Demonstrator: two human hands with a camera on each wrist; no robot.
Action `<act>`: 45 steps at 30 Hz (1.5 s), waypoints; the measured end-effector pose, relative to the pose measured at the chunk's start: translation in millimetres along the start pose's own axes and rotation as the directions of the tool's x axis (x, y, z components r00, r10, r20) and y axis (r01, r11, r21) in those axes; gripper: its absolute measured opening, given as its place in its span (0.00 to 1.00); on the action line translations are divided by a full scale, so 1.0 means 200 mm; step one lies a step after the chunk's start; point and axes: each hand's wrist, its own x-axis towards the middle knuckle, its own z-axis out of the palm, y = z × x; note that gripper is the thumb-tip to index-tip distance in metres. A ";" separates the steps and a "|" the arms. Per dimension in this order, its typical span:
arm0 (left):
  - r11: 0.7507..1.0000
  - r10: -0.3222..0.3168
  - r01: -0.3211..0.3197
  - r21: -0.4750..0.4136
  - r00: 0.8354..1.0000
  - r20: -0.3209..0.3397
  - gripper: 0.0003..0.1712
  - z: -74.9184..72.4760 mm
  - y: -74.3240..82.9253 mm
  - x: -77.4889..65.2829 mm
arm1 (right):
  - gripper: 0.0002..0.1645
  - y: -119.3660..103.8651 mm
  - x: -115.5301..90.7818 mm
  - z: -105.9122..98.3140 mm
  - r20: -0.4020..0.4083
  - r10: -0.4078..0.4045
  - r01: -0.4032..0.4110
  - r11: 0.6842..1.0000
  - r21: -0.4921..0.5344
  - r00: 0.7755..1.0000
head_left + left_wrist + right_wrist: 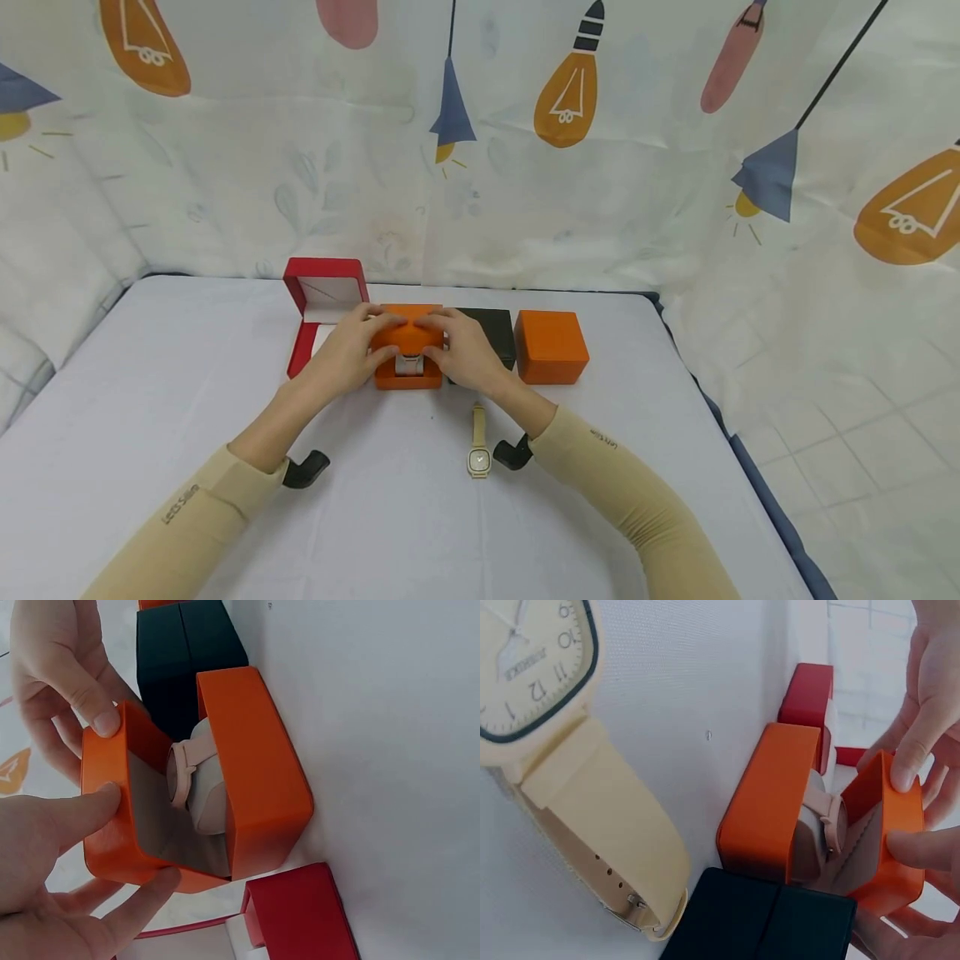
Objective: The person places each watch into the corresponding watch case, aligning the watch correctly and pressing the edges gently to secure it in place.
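Observation:
An orange watch box (408, 383) stands near the back of the table with its lid (408, 337) tilted partly up. My left hand (347, 352) grips the lid at its left side, thumb low and fingers over the top. On the opposite side my right hand (468, 348) holds the same lid between thumb and fingers. Inside the box, a watch with a pale pink strap (180, 774) is wrapped round a light cushion (210, 787). A cream watch (478, 461) lies on the table in front, dial toward me, its strap (622, 802) buckled in a loop.
Left of the orange box is a red box (302, 346) with its lid raised and a white lining. To the right stand a dark green box (491, 329) and a closed orange box (553, 348). A white cloth (390, 517) covers the table; a patterned curtain (480, 217) hangs behind.

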 end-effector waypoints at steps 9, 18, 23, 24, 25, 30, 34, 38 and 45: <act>1.000 0.005 -0.005 -0.011 1.000 -0.012 0.25 0.02 -0.02 -0.01 | 0.24 0.02 0.00 0.04 0.000 -0.015 0.014 0.998 -0.062 1.000; 1.000 0.018 -0.018 -0.020 1.000 -0.007 0.25 0.04 -0.05 -0.02 | 0.22 0.00 -0.01 0.06 0.024 -0.033 0.037 0.980 -0.194 0.999; 0.999 0.027 -0.027 -0.023 1.000 0.000 0.24 0.05 -0.05 -0.03 | 0.17 0.00 -0.01 0.07 0.044 -0.055 0.064 0.964 -0.257 0.998; 0.999 0.029 -0.029 -0.026 1.000 0.004 0.24 0.05 -0.06 -0.03 | 0.16 0.01 -0.01 0.07 0.045 -0.061 0.071 0.962 -0.265 0.997; 0.999 0.030 -0.029 -0.026 1.000 0.008 0.24 0.05 -0.06 -0.03 | 0.15 0.01 -0.01 0.07 0.043 -0.067 0.076 0.960 -0.268 0.997; 0.999 0.037 -0.037 -0.022 0.999 0.024 0.23 0.05 -0.09 -0.04 | 0.12 0.01 -0.03 0.07 0.020 -0.102 0.103 0.958 -0.266 0.995; 0.998 0.050 -0.049 -0.029 0.998 0.028 0.22 0.04 -0.11 -0.06 | 0.10 0.02 -0.07 0.04 -0.012 -0.139 0.132 0.964 -0.232 0.990; 0.997 0.064 -0.063 -0.052 0.998 0.026 0.20 0.03 -0.13 -0.08 | 0.09 0.01 -0.11 0.02 -0.034 -0.170 0.160 0.965 -0.209 0.985; 0.992 0.103 -0.104 -0.074 0.995 -0.008 0.19 0.02 -0.17 -0.12 | 0.10 0.02 -0.18 -0.01 -0.036 -0.182 0.172 0.967 -0.189 0.983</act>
